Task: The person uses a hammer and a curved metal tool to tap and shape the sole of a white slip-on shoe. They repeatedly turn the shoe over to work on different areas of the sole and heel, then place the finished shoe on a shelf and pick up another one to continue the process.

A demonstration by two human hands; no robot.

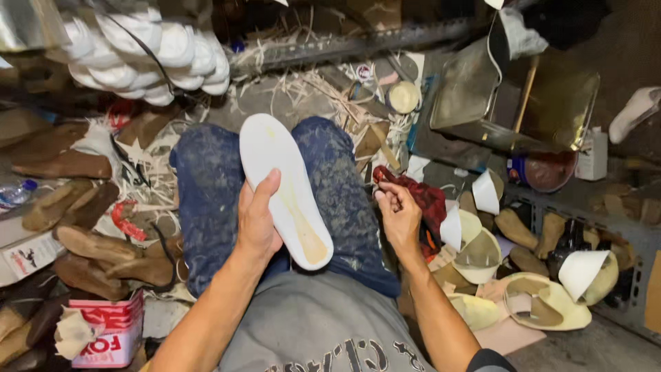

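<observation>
Head view, looking down on a seated person's lap. The left hand [258, 224] clasps a white shoe insole [286, 186] by its left edge, thumb laid across the face, so that the flat side tilts up toward the eyes; a yellowish smear shows along the near, heel end. The insole lies over the gap between the knees of the blue trousers [206, 200], clear of the cluttered floor. The right hand [398, 217] is just right of the right knee, its fingers curled and pinched at the edge of a dark red cloth [420, 196]; what else, if anything, it nips cannot be told. At near right, cut cream sole pieces [544, 310] lie fanned within reach of that hand. At left, brown shoe uppers [89, 248] are heaped beside a red and white tin [113, 331]. At far left, white moulded parts [144, 55] hang stacked; at far right stands an open metal box [523, 103], and beside it a red pot [547, 171].
</observation>
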